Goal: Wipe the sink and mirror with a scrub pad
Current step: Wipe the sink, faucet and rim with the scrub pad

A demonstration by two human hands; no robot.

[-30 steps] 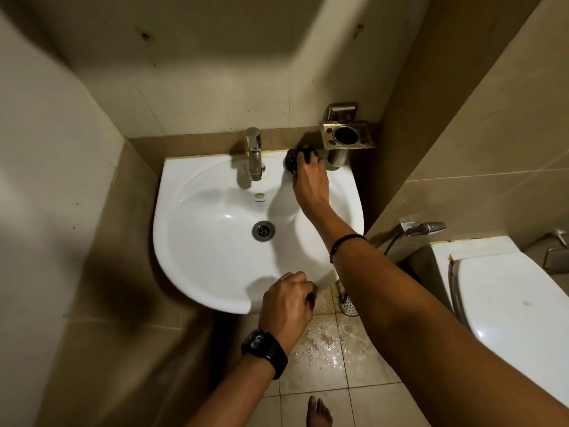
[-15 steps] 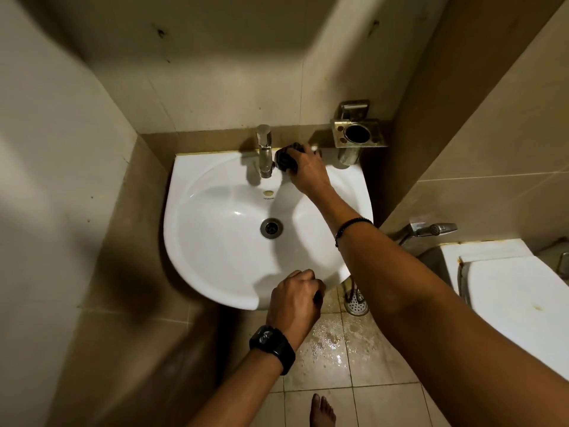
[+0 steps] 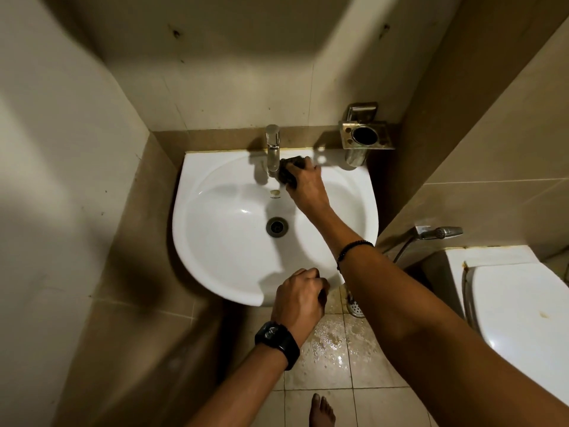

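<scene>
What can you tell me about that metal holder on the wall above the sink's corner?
The metal holder is a dull, tarnished fitting fixed to the back wall, above the sink's back right corner and to the right of the tap. It has a flat square plate with a round opening, a metal cup hanging down through it, and a bracket behind. The cup looks dark inside, and whether it holds anything cannot be told. Neither hand touches it.

no legible text anywhere
</scene>
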